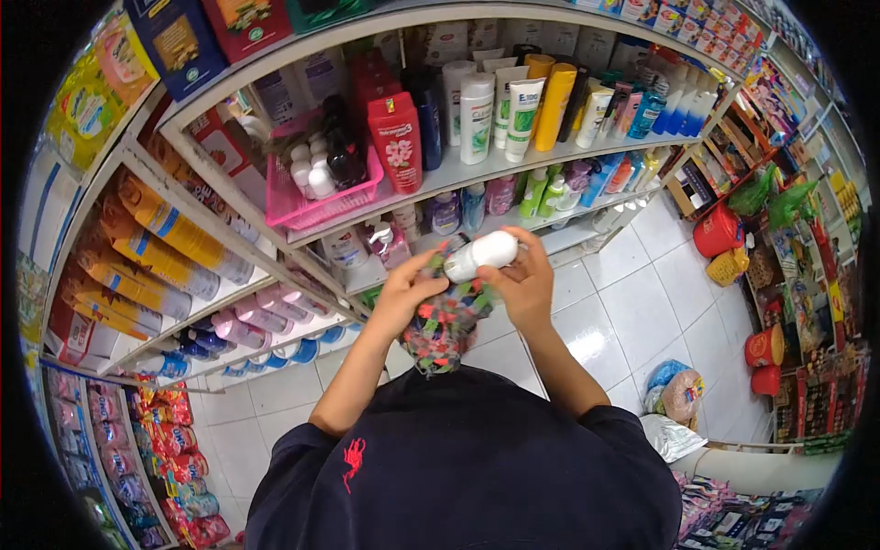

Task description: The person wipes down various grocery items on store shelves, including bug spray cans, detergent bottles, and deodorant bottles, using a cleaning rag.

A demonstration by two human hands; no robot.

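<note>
A small white roll-on bottle (481, 256) with a rounded cap is held up in front of my chest, tilted. My right hand (524, 284) grips it at the capped end, with thumb and fingers on opposite sides. My left hand (403, 295) is closed on a crumpled, multicoloured patterned cloth (443, 332), which hangs below the bottle. Part of the cloth lies against the bottle's lower end, and some left fingers are hidden behind it. Ahead on the shelf, a pink basket (321, 209) holds similar white-capped bottles (312, 172) and some dark ones.
A red shampoo bottle (396, 142) stands beside the basket, with white and green tubes (523, 119) further right. Orange spray cans (174, 225) line the left shelf. On the tiled floor (587, 321) to the right are bags (674, 390) and a red bucket (718, 231).
</note>
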